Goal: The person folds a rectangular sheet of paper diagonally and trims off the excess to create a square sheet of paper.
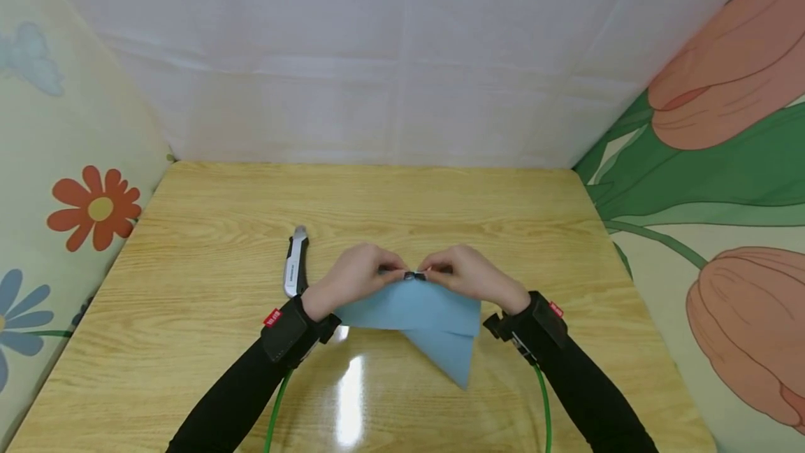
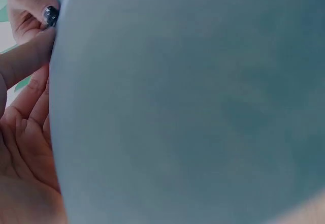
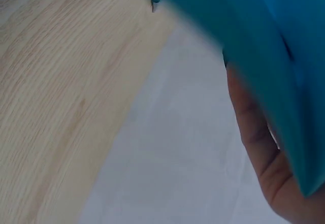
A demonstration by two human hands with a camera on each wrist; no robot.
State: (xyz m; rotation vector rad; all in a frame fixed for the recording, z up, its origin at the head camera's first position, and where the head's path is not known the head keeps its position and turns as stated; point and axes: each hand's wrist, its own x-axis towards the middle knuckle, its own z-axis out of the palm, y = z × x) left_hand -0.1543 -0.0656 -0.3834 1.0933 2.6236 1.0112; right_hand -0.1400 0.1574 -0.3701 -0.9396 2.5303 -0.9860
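Note:
A folded sheet of light blue paper (image 1: 415,306) hangs between both hands above the table, a pointed flap slanting down at its lower right. My left hand (image 1: 355,275) pinches the paper's top edge near the middle. Close beside it, my right hand (image 1: 474,275) pinches the same edge, the two thumb tips with dark nails almost meeting. In the left wrist view the paper (image 2: 177,102) fills most of the picture, with fingers along its edge. The right wrist view shows folded layers of the paper (image 3: 244,46) in front of my right hand's fingers (image 3: 251,127).
On the wooden table (image 1: 207,285) a grey and black utility knife (image 1: 294,264) lies just left of my left hand. A white cloth (image 1: 377,89) hangs behind the table's far edge. Flower-printed panels (image 1: 704,180) flank both sides.

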